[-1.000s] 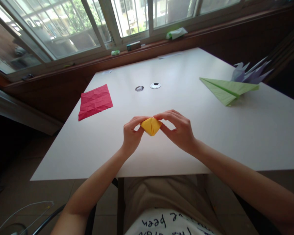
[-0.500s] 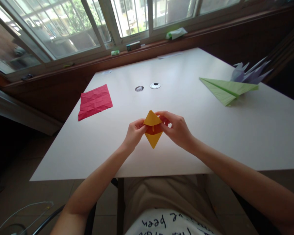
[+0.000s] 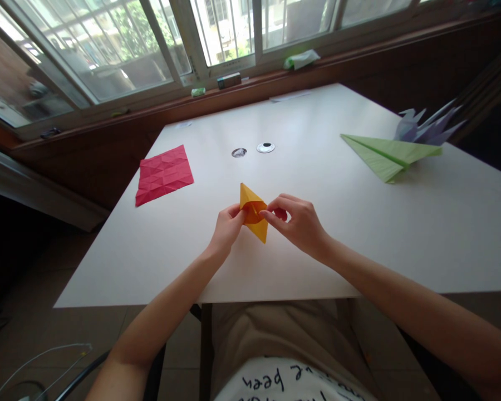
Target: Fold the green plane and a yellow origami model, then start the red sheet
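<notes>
Above the white table, my left hand (image 3: pixel 226 227) pinches the left corner of a folded yellow origami paper (image 3: pixel 250 194). The paper has two pointed ends, one up and one down, with an orange-looking hollow between them. Thumb and forefinger of my right hand (image 3: pixel 301 220) are closed at the paper's right corner, the thumb tip at the hollow's edge. The paper is tilted, its top point leaning left. Its underside and the fingertips behind it are hidden.
A creased red paper sheet (image 3: pixel 165 174) lies on the white table (image 3: pixel 317 267) at left. Two small round pieces (image 3: pixel 239 152) lie beyond my hands. At right are a green paper plane (image 3: pixel 390 154) and purple folded paper (image 3: pixel 430 127). The table's near edge is just before my body.
The yellow paper has turned, its top point swinging left and its lower point slightly right. My right thumb has moved left toward the paper's hollow.
</notes>
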`<move>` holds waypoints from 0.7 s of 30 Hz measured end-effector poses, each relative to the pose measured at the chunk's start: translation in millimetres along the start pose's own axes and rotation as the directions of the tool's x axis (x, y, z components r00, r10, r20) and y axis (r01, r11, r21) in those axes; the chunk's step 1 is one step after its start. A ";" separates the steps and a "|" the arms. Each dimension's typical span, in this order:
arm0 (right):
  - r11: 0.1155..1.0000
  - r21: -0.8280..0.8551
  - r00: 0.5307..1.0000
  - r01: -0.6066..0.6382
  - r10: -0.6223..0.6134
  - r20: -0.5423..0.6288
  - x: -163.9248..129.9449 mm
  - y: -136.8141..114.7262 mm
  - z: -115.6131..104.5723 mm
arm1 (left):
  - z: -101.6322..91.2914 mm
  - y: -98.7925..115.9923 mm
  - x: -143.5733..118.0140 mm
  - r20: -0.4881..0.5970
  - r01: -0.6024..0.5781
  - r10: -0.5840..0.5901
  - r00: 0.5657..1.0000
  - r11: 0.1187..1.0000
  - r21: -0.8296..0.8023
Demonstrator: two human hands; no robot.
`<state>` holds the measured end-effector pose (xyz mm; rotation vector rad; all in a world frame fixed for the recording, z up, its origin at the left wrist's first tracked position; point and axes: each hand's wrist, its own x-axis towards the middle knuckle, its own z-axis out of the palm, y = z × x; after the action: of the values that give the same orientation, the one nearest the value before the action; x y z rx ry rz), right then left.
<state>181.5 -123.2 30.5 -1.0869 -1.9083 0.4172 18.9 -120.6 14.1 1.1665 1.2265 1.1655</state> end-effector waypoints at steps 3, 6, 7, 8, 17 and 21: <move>0.997 -0.061 0.999 -0.040 0.040 0.000 0.2 1.5 0.3 | 1.5 1.2 -1.2 0.050 0.011 -0.010 0.999 1.000 -0.016; 0.991 -0.118 0.997 -0.070 0.073 0.022 1.3 2.5 -0.3 | 2.8 2.7 -2.6 0.082 0.025 -0.023 0.996 0.999 -0.026; 0.989 -0.129 0.996 -0.074 0.078 0.031 1.5 2.4 -0.5 | 3.3 3.2 -3.0 0.092 0.029 -0.026 0.995 0.999 -0.025; 0.987 -0.137 0.996 -0.079 0.085 0.038 1.8 2.3 -0.7 | 3.7 3.7 -3.5 0.105 0.031 -0.029 0.994 0.999 -0.022; 0.970 -0.214 0.993 -0.114 0.119 0.012 6.7 7.4 -7.1 | 5.5 5.3 -5.0 0.115 0.069 -0.080 0.990 0.993 0.095; 0.960 -0.270 0.997 -0.080 0.082 -0.007 17.0 10.2 -24.6 | 4.9 6.4 -5.5 0.078 0.128 -0.136 0.988 0.986 0.108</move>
<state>202.9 -106.7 46.7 -1.3458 -1.9687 0.2068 23.7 -125.7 20.8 1.1802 1.2910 0.9543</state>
